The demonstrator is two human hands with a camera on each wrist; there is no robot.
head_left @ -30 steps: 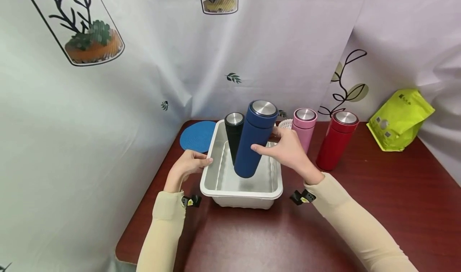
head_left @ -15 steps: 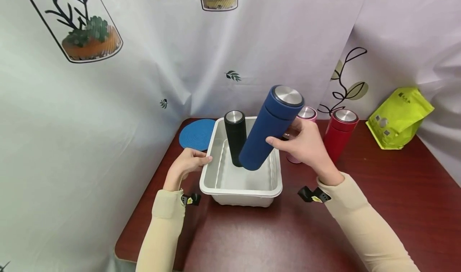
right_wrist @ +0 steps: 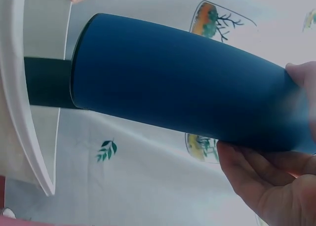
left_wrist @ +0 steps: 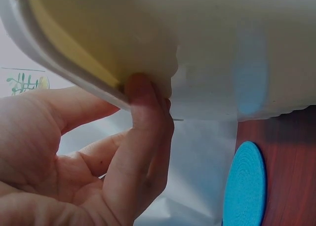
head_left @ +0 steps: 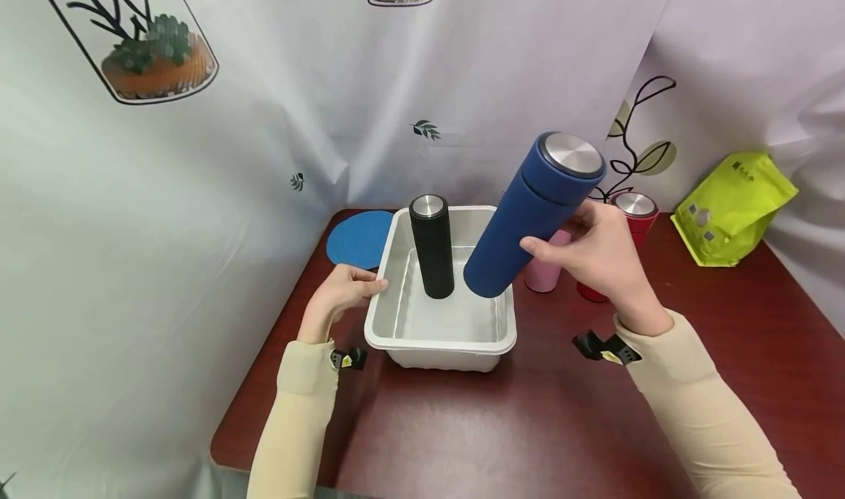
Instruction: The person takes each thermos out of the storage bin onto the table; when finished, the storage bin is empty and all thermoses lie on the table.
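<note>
My right hand (head_left: 597, 253) grips a dark blue flask (head_left: 528, 213) with a steel cap, tilted to the right and held in the air above the right edge of a white plastic tub (head_left: 441, 341). In the right wrist view the blue flask (right_wrist: 182, 83) fills the frame with my fingers (right_wrist: 261, 181) curled round it. A black flask (head_left: 432, 246) stands upright inside the tub. My left hand (head_left: 343, 297) holds the tub's left rim; in the left wrist view its fingers (left_wrist: 143, 132) pinch the tub's rim (left_wrist: 59, 63).
A pink flask (head_left: 544, 271) and a red flask (head_left: 627, 216) stand behind my right hand. A round blue mat (head_left: 359, 238) lies left of the tub. A lime-green bag (head_left: 733, 205) leans at the back right. Printed curtains close the back and sides of the brown table (head_left: 528, 425).
My right hand has lifted the blue flask out of the tub, up and to the right, tilting it more. The left hand has stayed on the rim.
</note>
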